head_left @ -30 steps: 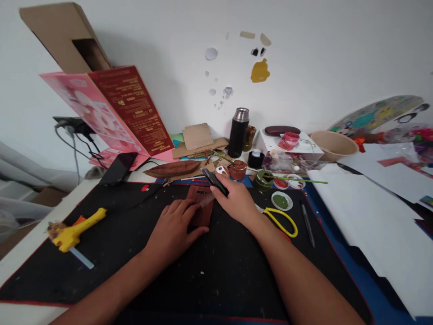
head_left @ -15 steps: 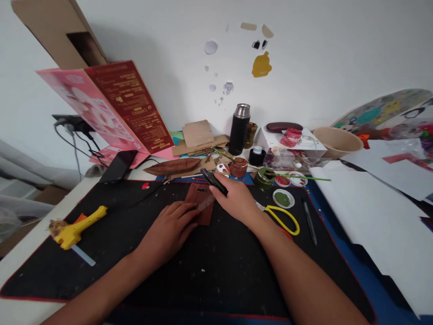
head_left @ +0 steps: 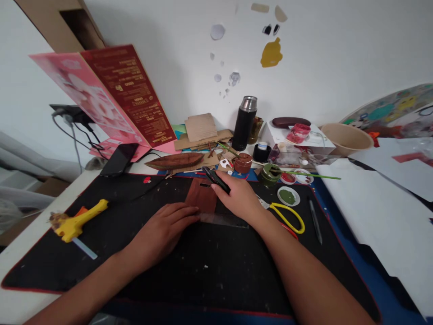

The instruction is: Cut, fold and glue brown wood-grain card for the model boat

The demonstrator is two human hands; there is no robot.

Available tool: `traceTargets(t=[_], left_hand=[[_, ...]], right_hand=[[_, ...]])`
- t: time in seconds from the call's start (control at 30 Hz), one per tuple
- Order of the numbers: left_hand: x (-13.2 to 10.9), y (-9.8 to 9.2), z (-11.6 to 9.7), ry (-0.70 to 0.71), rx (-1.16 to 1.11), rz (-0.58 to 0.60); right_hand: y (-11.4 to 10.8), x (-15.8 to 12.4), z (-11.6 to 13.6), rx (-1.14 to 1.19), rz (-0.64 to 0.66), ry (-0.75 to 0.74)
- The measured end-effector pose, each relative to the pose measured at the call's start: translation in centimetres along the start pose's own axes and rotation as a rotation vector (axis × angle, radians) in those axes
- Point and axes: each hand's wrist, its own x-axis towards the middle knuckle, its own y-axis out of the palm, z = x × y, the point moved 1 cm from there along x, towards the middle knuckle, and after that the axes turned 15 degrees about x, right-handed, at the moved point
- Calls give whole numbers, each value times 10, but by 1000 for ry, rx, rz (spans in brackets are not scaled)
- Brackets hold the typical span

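Observation:
A brown rectangular piece of card (head_left: pixel 204 198) lies on the black mat (head_left: pixel 203 289), with a small dark slot near its far edge. Across its near edge runs a clear ruler (head_left: pixel 225 220). My left hand (head_left: pixel 169 223) is at the ruler's left end, fingers close together and holding it down; the thumb is mostly hidden. Above the card's right side, my right hand (head_left: pixel 238 194) is closed round a black utility knife (head_left: pixel 216 180), its far end pointing up and left. Whether its blade is out cannot be seen.
Right of my right hand lie yellow-handled scissors (head_left: pixel 287 216) and a black pen (head_left: pixel 315 221). Green paint fills a lid (head_left: pixel 288 196). Paint jars (head_left: pixel 242 163) and a black flask (head_left: pixel 244 124) stand behind. A yellow glue gun (head_left: pixel 79 221) lies left, near a phone (head_left: pixel 119 159).
The clear ruler has swung from slanting across the card to lying sideways along its near edge. My left hand stays on its end; the knife remains in my right hand. The view has shifted slightly.

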Motion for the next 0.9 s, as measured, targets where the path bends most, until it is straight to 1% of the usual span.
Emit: traceTargets(t=[0.17, 0.3, 0.4, 0.6, 0.7, 0.9], left_hand=[[0, -2, 0, -17, 12, -3], [-5, -2, 3, 25, 26, 18], [-8, -4, 4, 59, 60, 29], [-13, -7, 0, 121, 140, -37], [-17, -6, -5, 126, 167, -76], [-16, -5, -14, 79, 173, -72]], right_hand=[[5, -1, -3, 6, 19, -21], [8, -2, -5, 22, 18, -44], [9, -2, -7, 41, 1, -20], [10, -1, -8, 141, -18, 58], [11, -1, -8, 141, -22, 98], [12, 0, -8, 136, -4, 69]])
